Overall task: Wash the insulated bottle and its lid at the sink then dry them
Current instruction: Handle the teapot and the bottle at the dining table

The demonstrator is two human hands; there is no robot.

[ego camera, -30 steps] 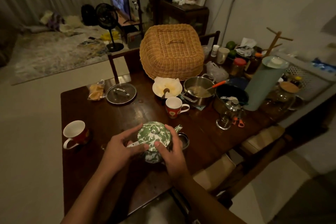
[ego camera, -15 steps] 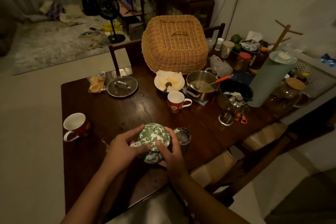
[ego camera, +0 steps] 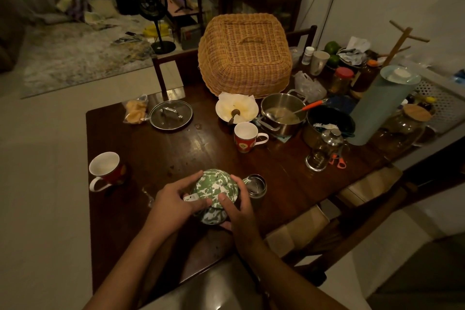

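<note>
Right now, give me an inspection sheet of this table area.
Surface: dark wooden table, crowded along its far and right edges.
Job's things: small open dark bottle beside the hands; its lid not identified.
Clutter: green-patterned teapot, two mugs, steel pot, glass lid, wicker cover.
Grip: left hand and right hand both clasp the teapot.
Cables: one on the far wall.
Surroundings: floor fan, chairs; no sink seen.

Head view looks steeply down across the table (ego camera: 176,148), close.
</note>
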